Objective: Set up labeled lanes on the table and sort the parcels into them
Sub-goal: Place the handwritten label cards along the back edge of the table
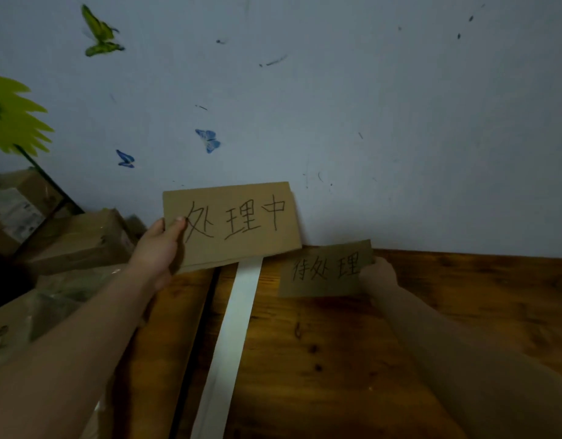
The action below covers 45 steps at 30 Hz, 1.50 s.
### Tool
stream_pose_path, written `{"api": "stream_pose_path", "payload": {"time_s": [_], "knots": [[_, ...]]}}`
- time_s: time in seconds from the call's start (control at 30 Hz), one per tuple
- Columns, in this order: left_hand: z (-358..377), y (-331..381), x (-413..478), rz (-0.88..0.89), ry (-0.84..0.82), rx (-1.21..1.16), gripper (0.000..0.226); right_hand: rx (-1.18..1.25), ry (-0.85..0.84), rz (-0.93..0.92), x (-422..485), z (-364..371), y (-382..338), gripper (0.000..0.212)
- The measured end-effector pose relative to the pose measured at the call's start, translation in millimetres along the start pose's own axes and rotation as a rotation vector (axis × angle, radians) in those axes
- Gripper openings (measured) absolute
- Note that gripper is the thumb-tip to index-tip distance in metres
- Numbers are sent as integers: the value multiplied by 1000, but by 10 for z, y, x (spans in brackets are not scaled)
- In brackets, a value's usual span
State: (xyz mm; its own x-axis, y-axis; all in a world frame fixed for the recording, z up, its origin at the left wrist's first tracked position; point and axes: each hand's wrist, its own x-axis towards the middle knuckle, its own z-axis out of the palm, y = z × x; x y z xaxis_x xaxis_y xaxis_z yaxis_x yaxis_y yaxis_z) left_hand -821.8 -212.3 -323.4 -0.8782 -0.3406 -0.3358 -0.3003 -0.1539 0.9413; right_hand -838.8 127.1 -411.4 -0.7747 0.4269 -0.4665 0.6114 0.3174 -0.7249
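We see the left hand (159, 245) pinching the big sign (238, 223) by its left edge, thumb on the front, fingers behind; we read 处理中 on it in black pen; it stands upright before the wall (400, 122), covering the far end of the white strip (232, 327) that lies on the table (336, 343); the right hand (379, 274) grips the small sign (324, 269), marked 待处理, by its right edge, at the wall's foot; parcels (83, 239) pile at left, their labels blurred

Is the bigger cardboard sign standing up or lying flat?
Upright: the left hand holds the large brown cardboard sign before the pale wall, writing facing us.
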Motion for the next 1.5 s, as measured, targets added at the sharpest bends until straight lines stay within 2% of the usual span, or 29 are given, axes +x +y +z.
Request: {"api": "stream_pose_path", "payload": {"time_s": [0.1, 0.2, 0.33, 0.47, 0.57, 0.7, 0.77, 0.8, 0.87, 0.93, 1.0, 1.07, 1.3, 1.5], "knots": [[132, -28, 108, -9, -21, 28, 25, -15, -34, 5, 173, 120, 59, 33], [168, -53, 194, -12, -13, 29, 21, -83, -59, -55, 275, 209, 84, 43], [144, -70, 275, -26, 16, 27, 12, -406, -120, -269, 350, 276, 170, 66], [127, -92, 323, -37, 8, 17, 13, -838, -257, -431, 350, 377, 275, 57], [96, -99, 327, -41, 6, 15, 13, -969, -372, -374, 323, 449, 286, 57], [44, -93, 259, -50, 23, 38, 12, -975, -371, -367, 267, 451, 173, 59], [37, -70, 171, -30, 33, 57, 12, -809, -309, -410, 192, 424, 65, 45], [37, -59, 115, -25, 33, 64, 11, -633, -296, -430, 115, 392, -9, 33], [50, -38, -17, -32, 12, 90, 12, -193, -344, -372, -140, 331, -204, 32], [92, -19, -202, -40, -23, 120, 13, 20, -418, -328, -416, 215, -365, 30], [162, -9, -396, -31, -65, 120, 14, 34, -429, -406, -697, 74, -436, 24], [223, 23, -607, -13, -106, 109, 15, 53, -342, -437, -929, -82, -459, 26], [164, 133, -1196, 19, -224, 100, 25, 235, -281, -346, -1634, -652, -285, 8], [244, 87, -1468, 56, -261, 97, 26, 295, -200, -310, -1853, -991, -47, 11]]}}
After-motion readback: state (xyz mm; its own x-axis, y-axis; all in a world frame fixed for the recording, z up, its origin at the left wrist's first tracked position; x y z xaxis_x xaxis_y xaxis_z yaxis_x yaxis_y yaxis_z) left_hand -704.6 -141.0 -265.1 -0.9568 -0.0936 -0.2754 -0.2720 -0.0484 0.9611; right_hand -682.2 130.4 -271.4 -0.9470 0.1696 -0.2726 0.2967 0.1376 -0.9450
